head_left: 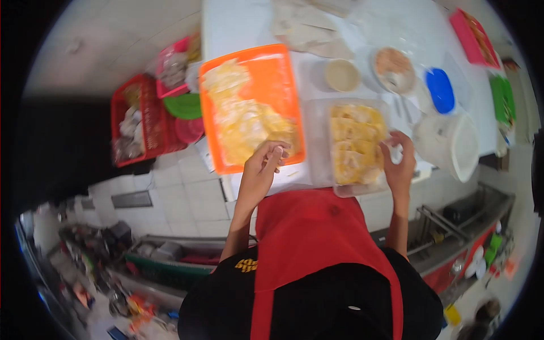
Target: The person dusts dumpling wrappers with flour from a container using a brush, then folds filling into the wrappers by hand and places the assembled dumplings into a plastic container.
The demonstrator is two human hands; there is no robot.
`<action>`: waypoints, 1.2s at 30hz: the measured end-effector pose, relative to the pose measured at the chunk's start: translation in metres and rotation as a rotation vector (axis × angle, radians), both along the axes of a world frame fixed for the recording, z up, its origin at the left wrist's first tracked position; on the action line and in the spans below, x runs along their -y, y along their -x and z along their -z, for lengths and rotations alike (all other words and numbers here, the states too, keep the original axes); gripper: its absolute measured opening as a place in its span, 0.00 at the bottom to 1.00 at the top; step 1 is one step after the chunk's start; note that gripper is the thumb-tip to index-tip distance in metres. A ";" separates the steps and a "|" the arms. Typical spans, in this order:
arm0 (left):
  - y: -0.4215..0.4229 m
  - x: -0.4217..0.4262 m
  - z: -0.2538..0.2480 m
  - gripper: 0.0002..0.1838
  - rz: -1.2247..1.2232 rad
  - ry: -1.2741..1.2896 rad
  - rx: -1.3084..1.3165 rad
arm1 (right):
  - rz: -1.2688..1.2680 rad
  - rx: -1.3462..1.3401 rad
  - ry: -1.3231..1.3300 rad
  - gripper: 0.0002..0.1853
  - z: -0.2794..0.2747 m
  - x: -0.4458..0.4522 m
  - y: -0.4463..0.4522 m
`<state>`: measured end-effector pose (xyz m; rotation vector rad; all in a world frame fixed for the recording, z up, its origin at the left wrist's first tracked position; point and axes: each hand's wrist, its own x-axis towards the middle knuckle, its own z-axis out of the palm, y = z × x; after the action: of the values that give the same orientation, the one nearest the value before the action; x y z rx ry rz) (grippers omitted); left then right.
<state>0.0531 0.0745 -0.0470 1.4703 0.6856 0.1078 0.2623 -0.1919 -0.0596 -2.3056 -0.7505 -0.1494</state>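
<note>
My left hand (266,160) is over the near right corner of an orange tray (283,68), its fingers curled together. What they hold, if anything, is hidden. Flat yellow dough wrappers (241,133), dusted with white flour, cover much of that tray. At the right side of a clear plastic container (320,150) is my right hand (401,157), thumb and forefinger bent with a gap between them. Nothing shows in its grasp. Rows of folded yellow dumplings (354,144) lie inside the container; whether my fingertips touch its rim or the dumplings, I cannot tell.
Beyond the container stand a beige cup (342,75) and a bowl of pinkish filling (394,63). A blue lid (440,90) and a white tub (462,147) sit on the right. Red crates (148,116) are left of the white table (241,25).
</note>
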 end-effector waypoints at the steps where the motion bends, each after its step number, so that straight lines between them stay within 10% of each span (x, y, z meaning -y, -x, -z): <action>1: 0.005 -0.006 -0.001 0.13 -0.102 -0.067 -0.036 | -0.023 -0.069 0.112 0.22 -0.005 0.001 0.004; 5: 0.018 -0.026 0.010 0.09 -0.378 -0.406 -0.127 | -0.120 0.116 0.381 0.23 0.008 0.005 0.015; 14: -0.036 -0.010 0.020 0.17 -0.320 -1.065 -0.195 | -0.164 0.135 0.089 0.17 -0.004 -0.023 0.013; 20: -0.018 -0.008 0.005 0.08 -0.440 -0.915 -0.259 | -0.232 -0.043 -0.252 0.10 -0.003 -0.056 0.053; 24: -0.031 0.019 -0.033 0.06 -0.498 -0.785 -0.114 | -0.439 -0.846 -0.575 0.33 -0.034 -0.105 0.078; 30: -0.058 0.051 -0.025 0.14 -0.098 -0.815 0.285 | -0.190 -0.797 -0.664 0.35 -0.054 -0.120 0.042; 33: -0.080 0.037 -0.018 0.27 -0.248 -0.504 0.339 | -0.268 -0.648 -0.449 0.36 -0.059 -0.112 0.020; 35: -0.094 0.033 -0.023 0.22 -0.160 0.391 0.370 | -0.369 -0.763 -0.444 0.34 -0.059 -0.115 0.009; 36: -0.097 0.034 -0.019 0.22 -0.177 0.383 0.377 | -0.443 -0.871 -0.436 0.33 -0.060 -0.117 0.003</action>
<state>0.1502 0.0402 -0.0283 0.9847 0.4921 0.3613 0.2590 -0.0747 0.0000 -1.5086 -0.6449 0.7669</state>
